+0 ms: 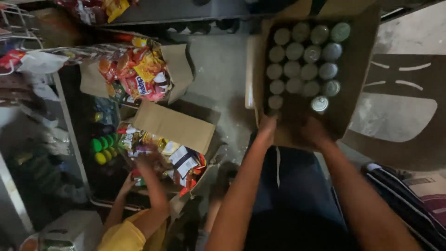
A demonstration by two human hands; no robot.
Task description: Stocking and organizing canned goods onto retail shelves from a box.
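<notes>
An open cardboard box (357, 69) at the top right holds several upright metal cans (302, 65) seen from above. My left hand (267, 126) rests at the box's near left edge, its fingers on the cardboard. My right hand (312, 132) is inside the near end of the box, just below the closest can (319, 103). The hand is dark and blurred, and I cannot see whether its fingers hold a can. Both forearms reach up from the bottom of the view.
Another person in a yellow shirt (124, 234) reaches both hands into an open carton of snack packets (162, 151). A second carton of snack bags (139, 74) lies behind it. Green and yellow bottle caps (103, 146) sit on a shelf at left. A brown plastic chair (399, 107) stands at right.
</notes>
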